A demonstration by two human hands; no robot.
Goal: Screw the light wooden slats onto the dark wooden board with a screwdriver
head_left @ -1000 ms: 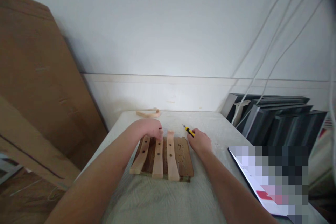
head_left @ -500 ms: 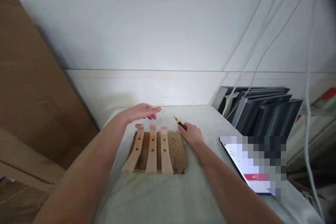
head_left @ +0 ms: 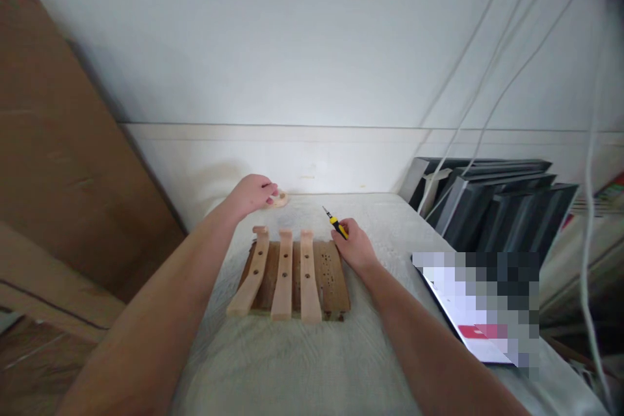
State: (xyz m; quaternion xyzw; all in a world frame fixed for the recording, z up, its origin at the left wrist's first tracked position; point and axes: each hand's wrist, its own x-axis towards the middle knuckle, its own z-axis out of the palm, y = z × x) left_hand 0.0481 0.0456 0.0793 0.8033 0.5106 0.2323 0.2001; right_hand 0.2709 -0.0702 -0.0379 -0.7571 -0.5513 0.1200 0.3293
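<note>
My right hand (head_left: 357,247) is wrapped round a yellow and black screwdriver (head_left: 336,226), its metal tip pointing up and left. At the back of the table, my left hand (head_left: 252,196) has its fingers bent down together at a small pale round dish (head_left: 281,199). Whatever its fingertips hold, if anything, is hidden. Between my arms lies a brown wooden board (head_left: 332,279) with many small holes at its right side. Across it rest three pale wooden pieces: a left one (head_left: 251,286), a middle one (head_left: 281,292) and a right one (head_left: 309,292), each with two dark holes or screw heads.
A tablet (head_left: 463,312), partly blurred out, lies at the table's right. Dark flat panels (head_left: 502,201) lean behind it, with white cables (head_left: 458,136) hanging in front. Large brown cardboard (head_left: 73,143) stands on the left. A white wall (head_left: 312,65) closes off the back.
My left hand has moved back and slightly left, and its fingers have curled down at the dish, which now shows. The right hand still holds the screwdriver, turned slightly.
</note>
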